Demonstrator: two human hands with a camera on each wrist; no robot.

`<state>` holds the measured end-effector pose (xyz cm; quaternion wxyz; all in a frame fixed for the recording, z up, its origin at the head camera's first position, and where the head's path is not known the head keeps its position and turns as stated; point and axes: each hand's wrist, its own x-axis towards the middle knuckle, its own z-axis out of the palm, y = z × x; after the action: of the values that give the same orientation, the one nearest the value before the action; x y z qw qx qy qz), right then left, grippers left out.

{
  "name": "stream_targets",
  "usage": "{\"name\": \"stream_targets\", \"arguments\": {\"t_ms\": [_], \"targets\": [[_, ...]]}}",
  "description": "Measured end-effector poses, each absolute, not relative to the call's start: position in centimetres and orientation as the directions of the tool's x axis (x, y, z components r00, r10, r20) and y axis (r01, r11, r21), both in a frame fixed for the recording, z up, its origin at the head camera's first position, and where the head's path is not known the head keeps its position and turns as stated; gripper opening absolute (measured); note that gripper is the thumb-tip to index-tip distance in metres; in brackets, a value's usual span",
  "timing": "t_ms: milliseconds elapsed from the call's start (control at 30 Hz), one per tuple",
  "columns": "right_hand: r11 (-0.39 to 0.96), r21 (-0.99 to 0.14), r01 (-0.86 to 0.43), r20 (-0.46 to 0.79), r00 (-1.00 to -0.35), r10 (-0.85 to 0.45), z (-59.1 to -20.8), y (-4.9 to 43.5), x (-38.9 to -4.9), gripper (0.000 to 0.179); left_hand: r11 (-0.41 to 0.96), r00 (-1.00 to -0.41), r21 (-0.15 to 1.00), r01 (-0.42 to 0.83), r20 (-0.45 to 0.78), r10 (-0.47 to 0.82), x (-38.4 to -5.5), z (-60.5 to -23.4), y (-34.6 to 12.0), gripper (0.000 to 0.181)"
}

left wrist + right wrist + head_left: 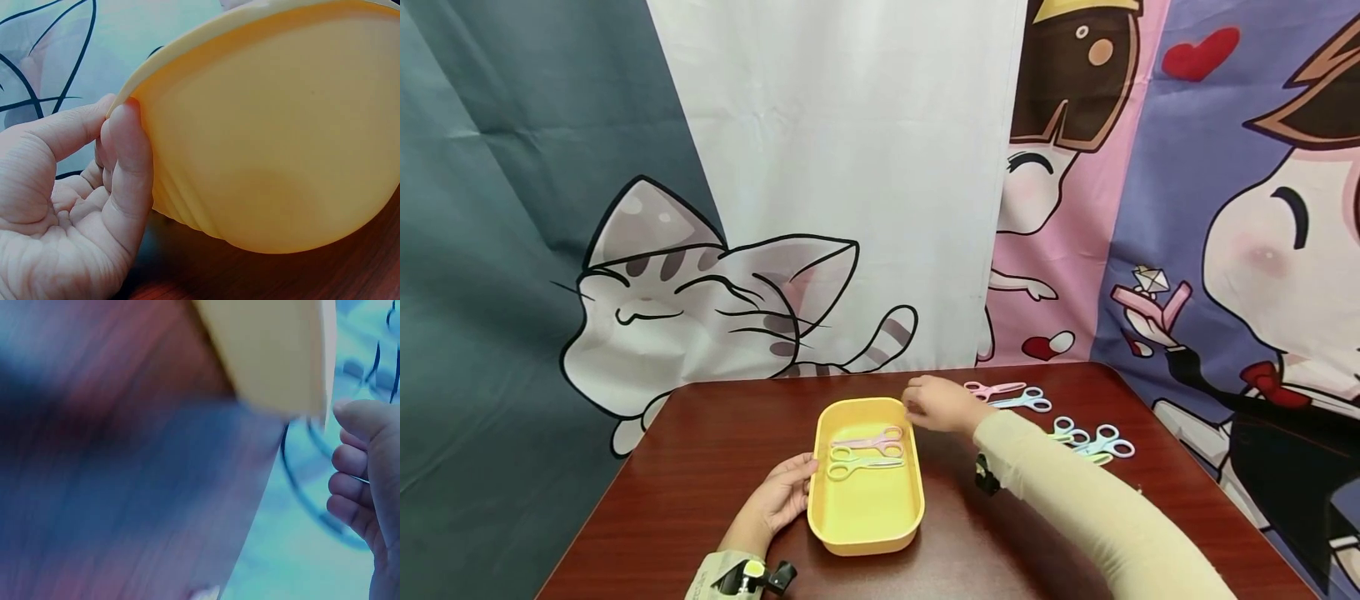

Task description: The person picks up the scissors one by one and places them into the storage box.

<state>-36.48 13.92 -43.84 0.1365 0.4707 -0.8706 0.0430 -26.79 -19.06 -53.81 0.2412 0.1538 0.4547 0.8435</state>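
A yellow plastic tray (868, 508) stands on the table in the head view, with pink scissors (870, 440) and yellow-green scissors (857, 465) lying inside it. My left hand (787, 493) pinches the tray's left rim between thumb and finger, as the left wrist view also shows on the yellow wall (269, 125). By the tray's far right corner is my right hand (946, 406), palm side mostly hidden in the head view. In the right wrist view its fingers (350, 461) are loosely bent, with nothing visible in them, beside the tray's edge.
Right of the tray lie more scissors: a pink pair (996, 389) and a blue pair (1028, 401) at the back, and a blue and green cluster (1108, 442) nearer, partly behind my right sleeve. A printed cartoon curtain (850, 167) hangs behind the dark red table (647, 517).
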Motion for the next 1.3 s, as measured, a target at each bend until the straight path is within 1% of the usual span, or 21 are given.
{"name": "stream_targets", "arguments": {"t_ms": [200,267,333,400,567,667,767,867,967,1100,1300], "targets": [[0.608,0.013,-0.794,0.256,-0.585,-0.77,-44.0,20.7,-38.2,0.013,-0.469,-0.817,0.851,-0.237,0.086,0.57,-27.3,-54.8,-19.4,0.022],[0.609,-0.004,-0.793,0.255,-0.59,-0.766,-44.1,23.0,-38.6,0.012,-0.468,-0.817,0.853,-0.232,0.09,0.57,-27.4,-54.8,-19.4,0.021],[0.611,-0.008,-0.791,0.25,-0.594,-0.765,-44.2,25.5,-38.8,0.012,-0.465,-0.822,0.854,-0.234,0.081,0.563,-27.4,-54.7,-19.4,0.02],[0.626,-0.019,-0.78,0.234,-0.612,-0.756,-44.1,27.8,-38.7,0.012,-0.46,-0.834,0.852,-0.25,0.053,0.55,-27.2,-54.4,-19.3,0.022],[0.699,-0.04,-0.714,0.154,-0.695,-0.702,-44.0,33.3,-37.5,0.011,-0.482,-0.832,0.831,-0.277,0.043,0.554,-26.8,-53.9,-19.3,0.027],[0.734,-0.055,-0.677,0.111,-0.734,-0.67,-44.3,36.2,-36.6,0.012,-0.482,-0.834,0.834,-0.268,0.05,0.55,-26.9,-54.2,-19.3,0.027],[0.791,-0.079,-0.607,0.039,-0.795,-0.606,-44.7,38.6,-35.5,0.014,-0.487,-0.83,0.832,-0.267,0.059,0.555,-27.0,-54.2,-19.2,0.029],[0.85,-0.099,-0.518,-0.039,-0.851,-0.524,-45.1,40.3,-34.5,0.015,-0.498,-0.824,0.823,-0.273,0.067,0.562,-26.9,-54.0,-19.2,0.032],[0.88,-0.114,-0.461,-0.08,-0.879,-0.47,-45.6,41.5,-33.9,0.019,-0.503,-0.823,0.817,-0.282,0.064,0.565,-26.8,-53.7,-19.2,0.033],[0.88,-0.124,-0.459,-0.078,-0.879,-0.469,-46.3,42.2,-33.6,0.02,-0.506,-0.825,0.813,-0.287,0.059,0.562,-26.7,-53.4,-19.1,0.032],[0.872,-0.113,-0.476,-0.069,-0.872,-0.484,-46.6,42.4,-33.5,0.014,-0.509,-0.816,0.809,-0.295,0.064,0.574,-26.8,-53.3,-19.1,0.032]]}}
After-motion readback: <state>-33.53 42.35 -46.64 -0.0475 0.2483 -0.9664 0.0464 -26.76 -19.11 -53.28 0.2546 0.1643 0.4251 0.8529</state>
